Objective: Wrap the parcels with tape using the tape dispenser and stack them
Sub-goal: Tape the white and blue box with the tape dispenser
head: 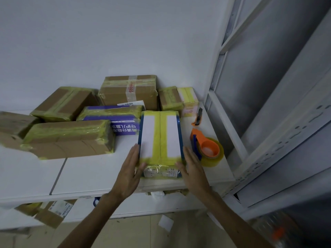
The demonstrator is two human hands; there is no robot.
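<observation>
A white parcel with blue edges and yellow tape (160,138) lies on the white table (89,172) near its front edge. My left hand (129,170) lies flat against the parcel's left side, fingers straight. On the parcel's right side my right hand (192,167) does the same, thumb at the near corner. Just right of the parcel rests the orange tape dispenser with its yellowish roll (207,149). Several taped cardboard parcels (69,138) lie at the left and back, and a purple one (114,119) is among them.
An orange utility knife (198,117) lies behind the dispenser. A grey metal shelf frame (259,104) stands close on the right. Below the table edge sit more boxes (53,213) and a scrap of paper (166,222) on the floor.
</observation>
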